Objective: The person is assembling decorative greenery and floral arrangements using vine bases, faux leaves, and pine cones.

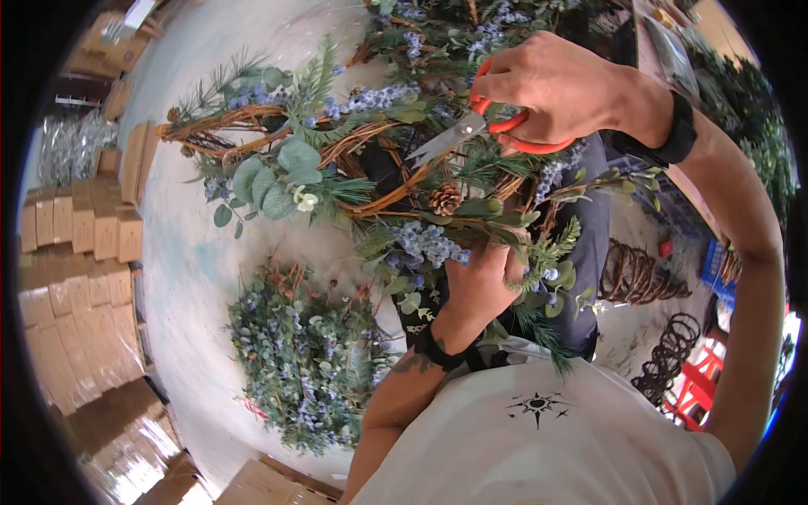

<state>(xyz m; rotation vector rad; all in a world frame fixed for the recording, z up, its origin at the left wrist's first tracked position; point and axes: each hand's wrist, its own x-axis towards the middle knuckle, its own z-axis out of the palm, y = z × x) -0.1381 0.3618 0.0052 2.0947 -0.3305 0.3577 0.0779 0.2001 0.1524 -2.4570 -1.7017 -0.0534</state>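
Note:
A twig wreath [252, 126] dressed with green leaves, blue berry sprigs and a pine cone [445, 199] is held up in front of me. My left hand [480, 282] grips its lower edge among the foliage. My right hand [560, 88] holds orange-handled scissors [471, 126] above the wreath. Their metal blades are slightly apart and point left and down toward the twigs near the wreath's middle.
A pile of finished wreaths [299, 353] lies on the floor below. Stacked cardboard boxes [80, 244] line the left side. Bare twig rings [635, 273] and dark wire rings [669, 353] sit at the right, by a red stool [699, 383].

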